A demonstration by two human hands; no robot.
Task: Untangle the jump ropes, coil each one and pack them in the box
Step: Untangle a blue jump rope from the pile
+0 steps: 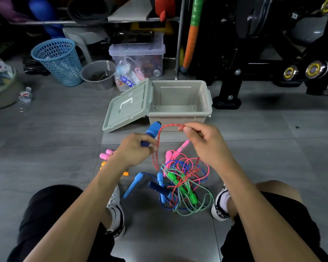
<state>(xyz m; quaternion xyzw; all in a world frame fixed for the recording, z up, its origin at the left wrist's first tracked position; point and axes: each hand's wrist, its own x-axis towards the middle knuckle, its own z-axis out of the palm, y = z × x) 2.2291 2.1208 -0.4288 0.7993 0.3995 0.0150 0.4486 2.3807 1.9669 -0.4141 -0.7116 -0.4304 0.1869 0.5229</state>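
left hand (138, 148): wrapped round the blue handle (152, 131)
right hand (204, 142): pinching the red rope (165, 129)
tangle (184, 182): on floor, 6 o'clock of box (178, 114)

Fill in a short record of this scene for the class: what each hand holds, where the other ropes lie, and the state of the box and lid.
left hand: grips blue handle
right hand: pinches red cord
red cord: arcs between the hands, then hangs down to the pile
tangled ropes: on floor between the feet; pink, blue, green and red cords
box: open, no ropes visible inside
lid: off, leaning on box's left side
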